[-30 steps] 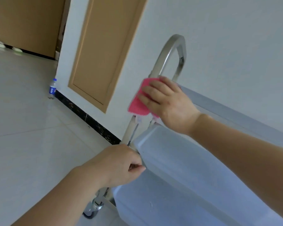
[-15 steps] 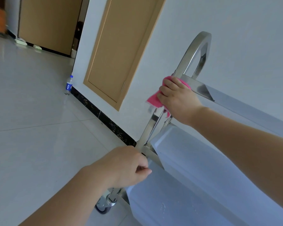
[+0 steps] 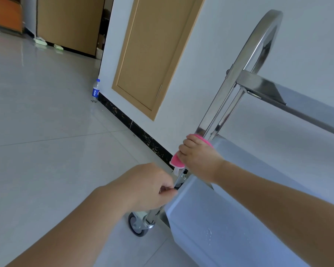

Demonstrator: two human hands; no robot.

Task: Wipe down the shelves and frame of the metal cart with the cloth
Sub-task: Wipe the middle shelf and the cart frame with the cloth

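Two hands work on the metal cart (image 3: pixel 239 60). Right hand (image 3: pixel 198 158): fingers curled round the pink cloth (image 3: pixel 176 160), wrapping it about the polished round upright tube, beside the middle shelf's rounded rim (image 3: pixel 226 145). Left hand (image 3: pixel 145 186): fingers curled at the tube lower down; whether they grip it cannot be told. Below them sits a grey caster (image 3: pixel 137 226) on glossy floor tile (image 3: pixel 46 151), which lies open outward of both hands.
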